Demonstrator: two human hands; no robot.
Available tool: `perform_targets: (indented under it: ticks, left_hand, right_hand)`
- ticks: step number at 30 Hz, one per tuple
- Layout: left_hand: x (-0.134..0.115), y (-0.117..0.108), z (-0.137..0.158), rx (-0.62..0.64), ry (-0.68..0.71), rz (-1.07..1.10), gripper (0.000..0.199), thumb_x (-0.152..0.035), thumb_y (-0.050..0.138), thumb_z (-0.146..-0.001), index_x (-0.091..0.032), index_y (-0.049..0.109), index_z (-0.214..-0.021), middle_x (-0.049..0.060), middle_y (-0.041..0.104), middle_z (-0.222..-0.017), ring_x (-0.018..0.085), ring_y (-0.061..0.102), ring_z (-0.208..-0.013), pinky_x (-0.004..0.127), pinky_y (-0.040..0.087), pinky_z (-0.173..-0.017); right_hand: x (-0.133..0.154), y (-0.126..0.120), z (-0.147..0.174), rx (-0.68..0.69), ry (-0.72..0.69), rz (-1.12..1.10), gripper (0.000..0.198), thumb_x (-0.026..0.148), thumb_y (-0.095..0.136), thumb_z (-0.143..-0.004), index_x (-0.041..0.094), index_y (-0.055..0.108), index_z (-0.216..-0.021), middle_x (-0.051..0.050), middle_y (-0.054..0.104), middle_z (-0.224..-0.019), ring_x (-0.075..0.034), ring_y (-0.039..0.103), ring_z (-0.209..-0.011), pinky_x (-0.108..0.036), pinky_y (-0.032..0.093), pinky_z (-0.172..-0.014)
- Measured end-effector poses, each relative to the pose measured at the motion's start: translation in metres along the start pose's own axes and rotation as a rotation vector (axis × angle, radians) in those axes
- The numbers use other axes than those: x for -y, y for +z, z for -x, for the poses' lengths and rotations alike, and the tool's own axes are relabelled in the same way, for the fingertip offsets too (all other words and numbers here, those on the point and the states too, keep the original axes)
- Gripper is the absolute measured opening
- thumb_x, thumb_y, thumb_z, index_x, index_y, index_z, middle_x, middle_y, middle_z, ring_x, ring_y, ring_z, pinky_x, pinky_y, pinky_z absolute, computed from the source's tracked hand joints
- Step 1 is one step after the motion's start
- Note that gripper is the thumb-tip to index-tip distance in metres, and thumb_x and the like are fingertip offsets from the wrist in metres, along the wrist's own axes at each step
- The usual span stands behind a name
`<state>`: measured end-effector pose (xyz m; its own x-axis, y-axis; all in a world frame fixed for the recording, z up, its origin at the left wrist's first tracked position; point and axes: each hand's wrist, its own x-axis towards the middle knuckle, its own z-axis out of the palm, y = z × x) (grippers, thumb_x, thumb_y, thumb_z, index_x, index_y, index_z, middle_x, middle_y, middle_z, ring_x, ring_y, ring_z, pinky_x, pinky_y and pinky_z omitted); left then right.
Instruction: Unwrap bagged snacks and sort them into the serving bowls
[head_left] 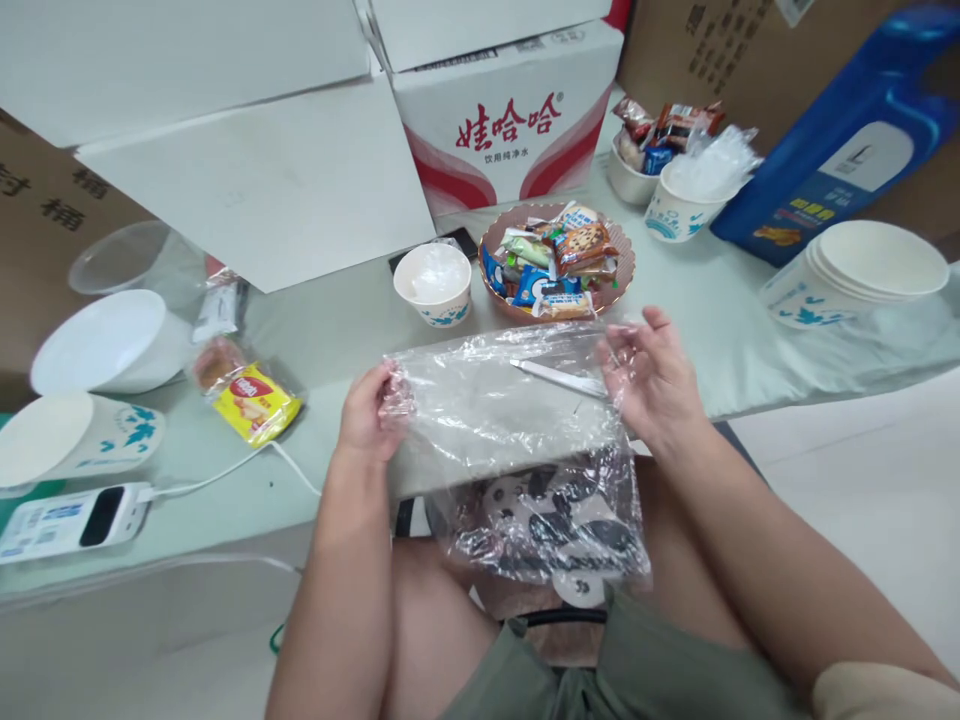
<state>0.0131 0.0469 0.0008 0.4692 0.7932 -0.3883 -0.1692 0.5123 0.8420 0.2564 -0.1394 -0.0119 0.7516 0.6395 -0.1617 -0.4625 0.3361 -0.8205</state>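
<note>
I've got left hand (367, 412) and right hand (652, 378) gripping a glossy, crinkled, see-through plastic bag (517, 440) in front of the scalloped bowl (624, 262).

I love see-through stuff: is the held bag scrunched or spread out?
Spread out, though wrinkled: the clear bag stretches between left hand and right hand.

The light is bright and soft, seemingly from above. The clear plastic bag (480, 400) carries many small glares. Near the right edge, the blue bottle (799, 150) is stretched, its small print blurred.
</note>
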Motion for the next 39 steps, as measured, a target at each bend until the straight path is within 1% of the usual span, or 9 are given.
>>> perform_targets:
  ticks: [3,7,13,20,24,27,32,36,39]
  left_hand:
    - [0.005,0.010,-0.003,-0.024,0.003,0.020,0.042,-0.038,0.066,-0.083,-0.020,0.044,-0.052,-0.008,0.029,-0.032,0.005,0.025,-0.025,0.018,0.019,-0.028]
    - [0.008,0.011,-0.005,-0.060,0.071,-0.039,0.030,-0.035,0.066,-0.077,-0.019,0.053,-0.055,-0.008,0.033,-0.034,0.004,0.024,-0.027,0.017,0.018,-0.030]
    - [0.014,0.003,-0.006,-0.088,0.202,-0.265,0.017,-0.030,0.065,-0.072,-0.014,0.071,-0.071,0.001,0.063,-0.052,0.010,0.059,-0.049,0.016,0.044,-0.045]
    - [0.013,-0.003,-0.006,0.116,0.128,-0.161,0.047,-0.055,0.077,-0.075,-0.020,0.064,-0.104,-0.001,0.067,-0.056,0.018,0.065,-0.045,0.025,0.050,-0.043]
    - [0.011,-0.006,-0.003,0.157,0.125,-0.079,0.040,-0.041,0.083,-0.070,-0.024,0.059,-0.096,-0.005,0.065,-0.054,0.015,0.063,-0.044,0.020,0.047,-0.040]
    - [0.013,-0.005,0.000,0.131,0.151,-0.058,0.034,-0.036,0.083,-0.072,-0.022,0.056,-0.089,-0.006,0.065,-0.059,0.012,0.064,-0.049,0.018,0.049,-0.046]
    - [0.022,0.001,-0.002,0.215,0.251,-0.172,0.054,-0.034,0.092,-0.062,-0.027,0.063,-0.106,0.003,0.069,-0.110,0.017,0.073,-0.085,0.025,0.059,-0.066]
    - [0.023,0.005,-0.007,0.108,0.342,-0.216,0.038,-0.047,0.088,-0.066,-0.017,0.066,-0.073,0.007,0.062,-0.117,0.019,0.068,-0.097,0.025,0.058,-0.069]
    - [0.020,0.005,-0.010,0.017,0.366,-0.109,0.039,-0.051,0.082,-0.072,-0.017,0.063,-0.071,0.005,0.063,-0.107,0.017,0.068,-0.093,0.025,0.057,-0.071]
  right_hand:
    - [0.001,0.000,0.009,0.111,0.259,0.059,0.053,0.058,0.087,-0.063,0.029,0.065,-0.101,-0.003,0.075,-0.106,-0.023,0.073,-0.101,-0.037,0.062,-0.085]
    - [-0.004,0.000,0.016,0.272,0.484,0.422,0.041,0.041,0.089,-0.065,0.023,0.070,-0.097,-0.007,0.078,-0.099,-0.020,0.074,-0.083,-0.032,0.061,-0.072]
    - [-0.003,-0.006,0.010,0.179,0.162,0.758,0.026,0.042,0.069,-0.083,0.023,0.070,-0.099,0.001,0.071,-0.062,-0.014,0.058,-0.048,-0.028,0.047,-0.048]
    - [0.005,-0.013,0.007,0.058,0.014,0.472,0.019,0.039,0.075,-0.069,0.026,0.068,-0.081,0.001,0.072,-0.066,-0.016,0.062,-0.049,-0.031,0.050,-0.050]
    - [0.012,-0.014,0.011,0.057,-0.019,0.464,0.014,0.024,0.077,-0.057,0.025,0.064,-0.060,-0.001,0.074,-0.081,-0.018,0.067,-0.066,-0.032,0.054,-0.059]
    - [0.015,-0.017,0.009,0.107,-0.036,0.539,0.011,0.030,0.077,-0.060,0.025,0.067,-0.061,-0.004,0.073,-0.090,-0.019,0.067,-0.071,-0.034,0.055,-0.064]
    - [0.013,-0.018,0.005,0.080,-0.067,0.646,0.029,0.043,0.086,-0.059,0.026,0.070,-0.076,-0.002,0.070,-0.093,-0.015,0.061,-0.064,-0.031,0.051,-0.058]
    - [0.009,-0.017,0.006,0.155,-0.130,0.771,0.028,0.048,0.086,-0.064,0.027,0.069,-0.070,-0.003,0.069,-0.086,-0.019,0.063,-0.072,-0.034,0.054,-0.066]
    - [0.006,-0.020,0.005,0.191,-0.177,0.891,0.024,0.049,0.080,-0.072,0.027,0.070,-0.070,-0.003,0.069,-0.084,-0.021,0.063,-0.076,-0.037,0.053,-0.071]
